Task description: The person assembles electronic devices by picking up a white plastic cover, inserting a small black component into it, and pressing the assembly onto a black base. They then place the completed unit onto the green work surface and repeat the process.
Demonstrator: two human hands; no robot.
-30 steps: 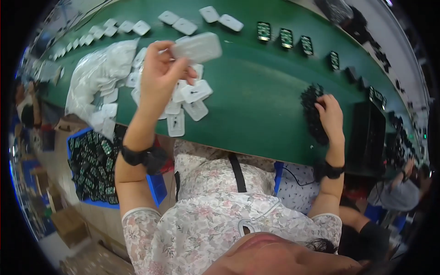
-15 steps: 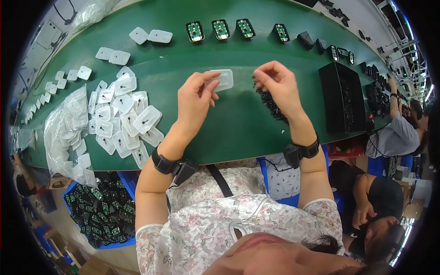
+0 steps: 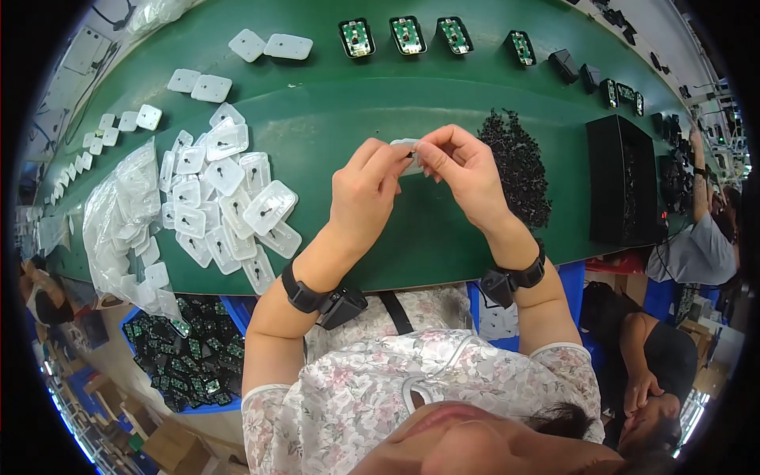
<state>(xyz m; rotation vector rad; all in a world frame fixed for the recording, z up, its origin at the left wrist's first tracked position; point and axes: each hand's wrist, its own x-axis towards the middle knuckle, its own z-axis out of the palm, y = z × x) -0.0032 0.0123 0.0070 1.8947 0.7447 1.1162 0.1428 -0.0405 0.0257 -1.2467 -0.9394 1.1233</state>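
Above the middle of the green table, my left hand (image 3: 366, 190) grips a translucent white plastic cover (image 3: 404, 142), mostly hidden by the fingers. My right hand (image 3: 467, 170) meets it there, thumb and forefinger pinched at the cover over a small black part (image 3: 410, 155), only a dark speck of which shows. Right of my right hand lies a heap of small black parts (image 3: 518, 170). Left of my left hand is a loose pile of similar translucent covers (image 3: 226, 176), many with a black piece set in the middle.
Black housings with green circuit boards (image 3: 408, 36) line the far side. A black box (image 3: 621, 182) stands at the right, a plastic bag (image 3: 119, 214) lies left. Below the table edge is a blue bin of circuit boards (image 3: 186, 352). Other people sit at the right.
My right hand has come left from the black heap to the cover, uncovering the heap. The cover is now tilted and more hidden between both hands. The whole view has shifted slightly.
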